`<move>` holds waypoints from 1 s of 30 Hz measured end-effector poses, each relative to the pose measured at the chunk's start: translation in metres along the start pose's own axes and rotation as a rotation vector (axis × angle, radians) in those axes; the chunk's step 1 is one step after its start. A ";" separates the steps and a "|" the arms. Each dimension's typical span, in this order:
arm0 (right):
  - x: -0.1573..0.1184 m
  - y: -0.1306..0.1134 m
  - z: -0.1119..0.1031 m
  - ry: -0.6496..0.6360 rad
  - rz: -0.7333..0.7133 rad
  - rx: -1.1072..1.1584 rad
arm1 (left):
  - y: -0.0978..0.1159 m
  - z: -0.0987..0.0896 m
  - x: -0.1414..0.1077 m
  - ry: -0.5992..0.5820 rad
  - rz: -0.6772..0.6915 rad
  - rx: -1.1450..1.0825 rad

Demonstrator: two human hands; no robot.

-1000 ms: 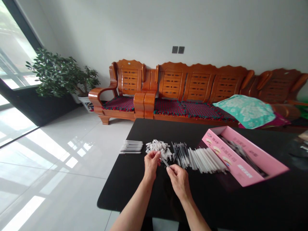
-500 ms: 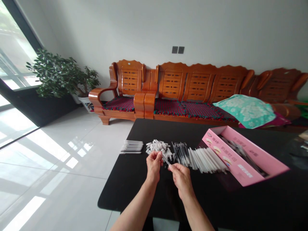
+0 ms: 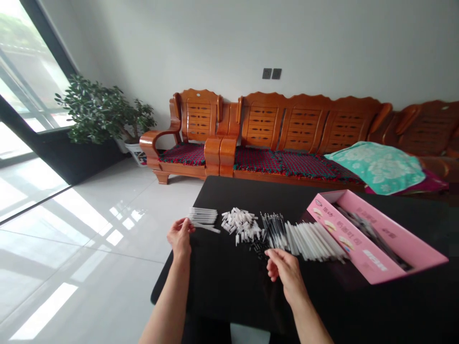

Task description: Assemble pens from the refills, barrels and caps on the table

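Observation:
My left hand (image 3: pixel 180 236) pinches one end of a slim white pen (image 3: pixel 208 228), at the front of a row of similar white pens (image 3: pixel 203 215) on the table's left side. My right hand (image 3: pixel 284 268) has thumb and forefinger pressed together beside a scatter of tiny black pieces (image 3: pixel 258 247); whether a piece is between them is too small to make out. Beyond the hands lie a heap of short white caps (image 3: pixel 241 220), a bundle of dark, thin refills (image 3: pixel 273 228) and a fanned row of translucent white tubes (image 3: pixel 315 240).
A pink open box (image 3: pixel 369 255) with dark thin items inside stands to the right on the black table (image 3: pixel 229 291). Behind the table are wooden sofas (image 3: pixel 261 119) and a teal cloth (image 3: pixel 383 167). A potted plant (image 3: pixel 103 112) stands by the window at left.
Both hands were together over the caps, holding a white pen. My left hand has carried it left to the row; my right hand has let go and moved slightly right, to the black pieces.

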State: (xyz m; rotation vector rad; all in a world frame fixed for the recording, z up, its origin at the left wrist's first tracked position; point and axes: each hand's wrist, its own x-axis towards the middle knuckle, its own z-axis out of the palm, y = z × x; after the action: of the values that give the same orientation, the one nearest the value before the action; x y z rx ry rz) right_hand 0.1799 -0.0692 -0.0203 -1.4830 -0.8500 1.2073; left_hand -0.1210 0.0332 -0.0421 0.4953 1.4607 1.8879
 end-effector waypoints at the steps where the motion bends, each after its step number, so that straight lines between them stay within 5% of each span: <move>1: 0.000 0.002 -0.002 0.005 0.004 0.002 | -0.001 -0.010 0.012 0.059 0.019 0.031; 6: -0.001 0.009 -0.001 -0.024 0.013 -0.004 | -0.010 -0.036 0.036 0.126 0.021 0.366; 14: -0.001 0.010 -0.015 -0.020 0.012 -0.035 | -0.006 -0.033 0.020 0.061 0.218 0.883; 20: 0.017 0.014 -0.042 0.122 -0.019 -0.157 | -0.018 -0.013 -0.010 -0.275 0.496 1.087; 26: 0.045 0.011 -0.086 0.273 -0.206 -0.614 | -0.027 0.004 -0.007 -0.285 0.559 1.180; 30: 0.056 -0.002 -0.091 0.404 -0.209 -1.055 | -0.029 0.008 -0.005 -0.238 0.568 1.192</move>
State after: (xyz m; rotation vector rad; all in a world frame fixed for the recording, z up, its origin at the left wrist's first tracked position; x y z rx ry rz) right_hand 0.2818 -0.0402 -0.0328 -2.2699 -1.4005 0.2116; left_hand -0.1039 0.0393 -0.0671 1.7453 2.3171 1.0094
